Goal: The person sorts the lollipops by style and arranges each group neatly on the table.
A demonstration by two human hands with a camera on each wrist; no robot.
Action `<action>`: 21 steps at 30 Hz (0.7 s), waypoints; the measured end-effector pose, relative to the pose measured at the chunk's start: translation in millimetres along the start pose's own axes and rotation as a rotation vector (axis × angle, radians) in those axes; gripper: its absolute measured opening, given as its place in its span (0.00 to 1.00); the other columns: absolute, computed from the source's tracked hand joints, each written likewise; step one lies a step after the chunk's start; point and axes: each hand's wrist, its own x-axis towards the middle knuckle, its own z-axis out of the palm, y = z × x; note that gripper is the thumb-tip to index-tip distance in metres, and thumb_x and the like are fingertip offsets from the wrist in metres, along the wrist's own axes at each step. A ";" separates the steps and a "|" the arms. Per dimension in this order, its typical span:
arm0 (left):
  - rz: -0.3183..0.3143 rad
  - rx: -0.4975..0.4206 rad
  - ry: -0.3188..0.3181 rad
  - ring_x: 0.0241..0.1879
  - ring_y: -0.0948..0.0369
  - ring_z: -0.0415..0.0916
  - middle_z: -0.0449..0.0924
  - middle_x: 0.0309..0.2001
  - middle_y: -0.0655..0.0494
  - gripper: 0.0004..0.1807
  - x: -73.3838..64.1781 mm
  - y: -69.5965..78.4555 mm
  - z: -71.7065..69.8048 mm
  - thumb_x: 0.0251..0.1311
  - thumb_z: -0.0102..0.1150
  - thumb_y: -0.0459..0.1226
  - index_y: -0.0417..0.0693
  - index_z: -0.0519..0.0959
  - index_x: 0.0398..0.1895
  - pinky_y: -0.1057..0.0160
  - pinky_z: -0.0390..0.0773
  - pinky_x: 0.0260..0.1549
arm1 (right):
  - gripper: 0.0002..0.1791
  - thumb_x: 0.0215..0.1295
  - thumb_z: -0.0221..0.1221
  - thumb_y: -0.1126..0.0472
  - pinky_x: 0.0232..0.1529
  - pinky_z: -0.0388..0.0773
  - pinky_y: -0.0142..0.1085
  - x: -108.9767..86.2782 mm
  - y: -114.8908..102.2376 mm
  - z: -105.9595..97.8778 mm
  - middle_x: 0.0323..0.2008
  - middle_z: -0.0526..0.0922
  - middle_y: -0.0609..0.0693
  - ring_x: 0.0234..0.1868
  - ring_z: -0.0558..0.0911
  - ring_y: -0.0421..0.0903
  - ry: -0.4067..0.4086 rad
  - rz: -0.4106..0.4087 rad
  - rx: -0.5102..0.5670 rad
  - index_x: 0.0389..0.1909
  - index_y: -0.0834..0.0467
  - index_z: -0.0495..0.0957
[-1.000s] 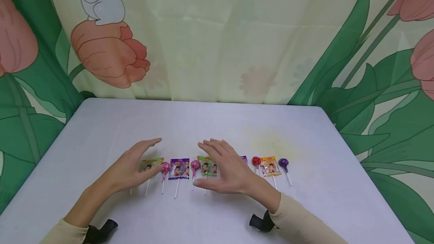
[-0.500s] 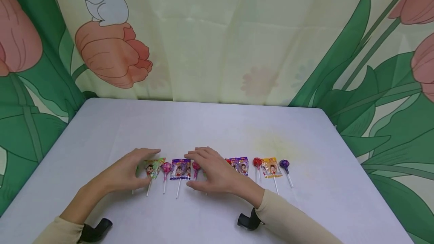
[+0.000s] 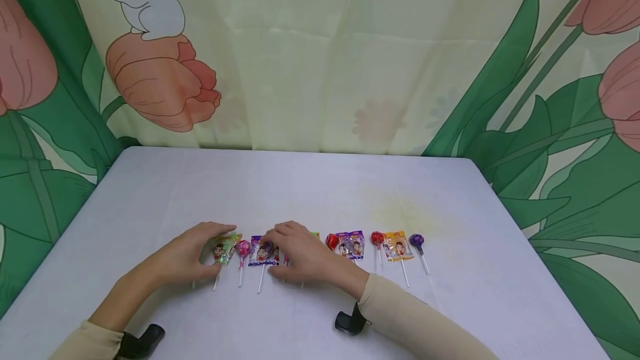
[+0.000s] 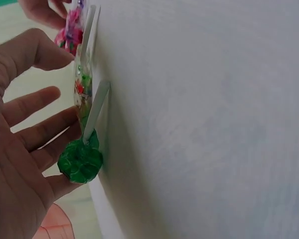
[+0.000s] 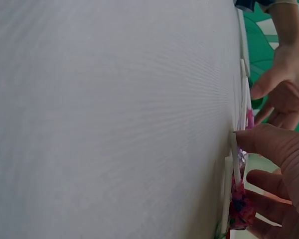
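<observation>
Lollipops lie in a row across the white table. My left hand is around the row's left end, fingers spread and bent loosely, beside a flat green-wrapped lollipop. A round green lollipop lies near its palm and little finger in the left wrist view. My right hand hovers low over the row's middle, fingertips at a flat purple-wrapped lollipop. Under it, in the right wrist view, is a round pink lollipop, its stick near the thumb. A round pink lollipop lies between the hands.
Rightward along the row lie a red lollipop, another flat purple-wrapped one, a second red one, a flat orange-wrapped one and a round purple one. A floral curtain hangs behind the table.
My right hand has moved left and lower, uncovering the red and flat purple-wrapped lollipops on its right. My left hand has come down around the left end. The lollipops have stayed in place.
</observation>
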 end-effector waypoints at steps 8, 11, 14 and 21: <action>0.019 0.003 -0.011 0.62 0.46 0.74 0.79 0.61 0.49 0.41 -1.6 -2.0 -1.9 0.46 0.79 0.36 0.43 0.74 0.68 0.39 0.75 0.61 | 0.26 0.67 0.65 0.50 0.72 0.66 0.40 2.3 -0.3 0.5 0.63 0.79 0.49 0.68 0.73 0.49 -0.008 0.013 0.000 0.65 0.53 0.77; 0.026 0.011 -0.007 0.61 0.47 0.74 0.79 0.60 0.49 0.40 -1.4 -2.0 -2.0 0.46 0.78 0.35 0.44 0.75 0.68 0.40 0.76 0.60 | 0.26 0.67 0.65 0.51 0.72 0.67 0.40 3.2 -0.6 0.6 0.63 0.79 0.49 0.67 0.74 0.48 -0.008 0.020 0.002 0.64 0.53 0.77; 0.016 0.020 -0.005 0.60 0.48 0.75 0.79 0.60 0.50 0.40 -0.9 -1.9 -1.5 0.46 0.77 0.34 0.45 0.75 0.67 0.41 0.77 0.59 | 0.26 0.68 0.65 0.51 0.70 0.69 0.39 3.4 -1.1 0.2 0.62 0.79 0.49 0.65 0.75 0.47 -0.008 0.025 0.004 0.64 0.53 0.78; -0.002 0.013 -0.012 0.60 0.48 0.75 0.80 0.59 0.51 0.38 1.1 -1.3 -0.9 0.48 0.77 0.34 0.45 0.76 0.67 0.40 0.77 0.59 | 0.25 0.67 0.65 0.51 0.69 0.70 0.38 3.8 -1.6 0.3 0.61 0.80 0.48 0.63 0.76 0.46 -0.016 0.040 0.011 0.64 0.52 0.78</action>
